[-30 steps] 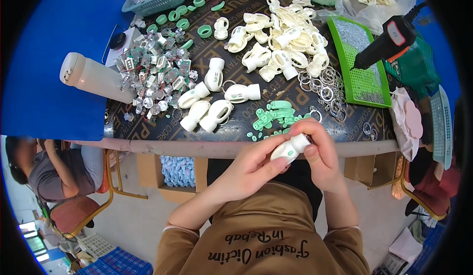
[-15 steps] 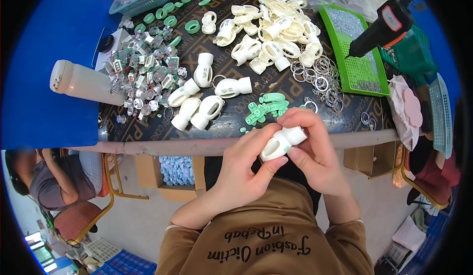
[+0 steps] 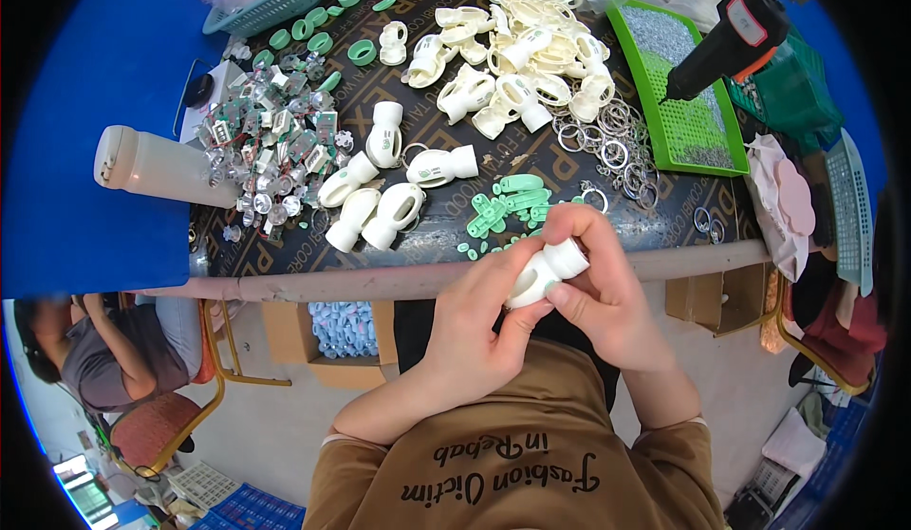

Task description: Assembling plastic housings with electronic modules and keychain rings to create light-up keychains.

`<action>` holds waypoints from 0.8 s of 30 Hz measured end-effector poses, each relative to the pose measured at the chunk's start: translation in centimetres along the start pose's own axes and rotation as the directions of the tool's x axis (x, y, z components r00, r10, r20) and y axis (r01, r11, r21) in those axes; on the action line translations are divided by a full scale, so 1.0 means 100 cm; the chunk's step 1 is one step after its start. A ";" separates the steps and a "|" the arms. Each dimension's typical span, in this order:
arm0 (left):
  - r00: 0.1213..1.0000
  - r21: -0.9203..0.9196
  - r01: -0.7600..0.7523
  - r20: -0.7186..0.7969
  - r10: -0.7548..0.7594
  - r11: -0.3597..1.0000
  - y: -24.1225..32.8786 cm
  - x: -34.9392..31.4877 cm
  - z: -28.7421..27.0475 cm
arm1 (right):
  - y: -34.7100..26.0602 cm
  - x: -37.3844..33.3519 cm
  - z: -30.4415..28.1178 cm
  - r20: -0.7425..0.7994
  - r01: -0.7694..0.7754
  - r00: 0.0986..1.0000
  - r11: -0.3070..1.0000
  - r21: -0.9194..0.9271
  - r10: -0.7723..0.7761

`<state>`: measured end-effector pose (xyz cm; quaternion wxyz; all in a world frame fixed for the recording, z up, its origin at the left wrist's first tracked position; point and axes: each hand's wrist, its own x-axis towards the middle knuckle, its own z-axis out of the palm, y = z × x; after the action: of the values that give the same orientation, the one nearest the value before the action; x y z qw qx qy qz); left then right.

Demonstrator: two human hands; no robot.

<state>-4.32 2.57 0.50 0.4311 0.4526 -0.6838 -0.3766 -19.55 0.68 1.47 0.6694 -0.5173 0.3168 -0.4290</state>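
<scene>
Both of my hands hold one cream plastic casing (image 3: pixel 548 269) just in front of the table's near edge. My left hand (image 3: pixel 479 326) grips its lower end from the left. My right hand (image 3: pixel 607 288) wraps over its top and right side, thumb pressed on it. On the table just beyond lie small green plastic clips (image 3: pixel 508 207) and a few assembled cream casings (image 3: pixel 380 212). A big heap of cream casing halves (image 3: pixel 517 55) lies farther back.
A pile of small clear and metal parts (image 3: pixel 275 150) and a white bottle (image 3: pixel 157 165) lie left. Metal key rings (image 3: pixel 612 136), a green tray (image 3: pixel 678 93) and a black glue gun (image 3: pixel 726 41) are right. Another person (image 3: pixel 104 359) sits lower left. A box of pale blue parts (image 3: pixel 346 326) sits under the table.
The view has shifted slightly. My hands have turned the cream casing between them, and it stays near the table's edge.
</scene>
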 end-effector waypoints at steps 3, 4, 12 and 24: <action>1.000 0.041 -0.023 -0.015 0.023 0.999 0.000 0.001 -0.001 | 0.000 0.002 -0.002 0.035 -0.046 0.998 0.992 0.116 0.043; 0.998 0.068 -0.043 -0.032 0.046 0.997 -0.001 0.001 -0.001 | 0.001 0.002 -0.001 0.046 -0.034 0.999 0.989 0.142 0.027; 0.997 0.150 -0.072 -0.026 0.077 0.986 0.002 0.001 -0.003 | 0.008 0.003 -0.004 0.039 -0.006 0.999 0.992 0.125 0.001; 0.999 -0.003 0.014 0.035 -0.014 1.000 0.007 -0.001 -0.010 | 0.002 0.000 0.002 -0.008 -0.041 0.999 0.988 0.146 0.042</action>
<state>-3.56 2.70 1.43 0.4171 0.4499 -0.6875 -0.3885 -19.35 0.79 1.37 0.7124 -0.4579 0.2990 -0.4398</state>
